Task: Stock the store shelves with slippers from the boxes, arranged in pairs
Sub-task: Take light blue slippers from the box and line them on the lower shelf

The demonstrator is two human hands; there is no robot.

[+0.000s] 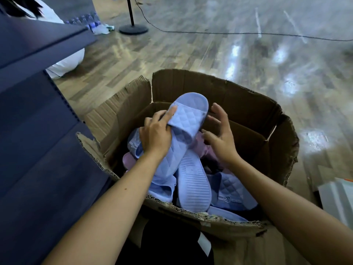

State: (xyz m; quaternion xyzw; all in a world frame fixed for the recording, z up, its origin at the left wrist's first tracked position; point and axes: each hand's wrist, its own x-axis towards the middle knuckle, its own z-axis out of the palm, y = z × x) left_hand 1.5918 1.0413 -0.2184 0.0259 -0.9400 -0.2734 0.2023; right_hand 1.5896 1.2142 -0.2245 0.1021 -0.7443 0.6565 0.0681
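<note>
An open cardboard box (248, 115) stands on the floor in front of me, filled with several pale blue and pink slippers. My left hand (154, 136) grips a pale blue quilted slipper (188, 119) by its strap, lifted above the pile with its toe pointing away. My right hand (219, 134) hovers just right of that slipper with fingers spread, touching nothing that I can make out. Another blue slipper (193, 186) lies sole up below, and a pink slipper (204, 148) shows under my right hand.
A dark blue shelf unit (38, 111) rises at the left, close to the box. A black stand base (133, 28) and a cable (248, 33) lie on the wooden floor beyond. Someone in white (63, 64) sits at far left. White packaging (338, 196) is at the right edge.
</note>
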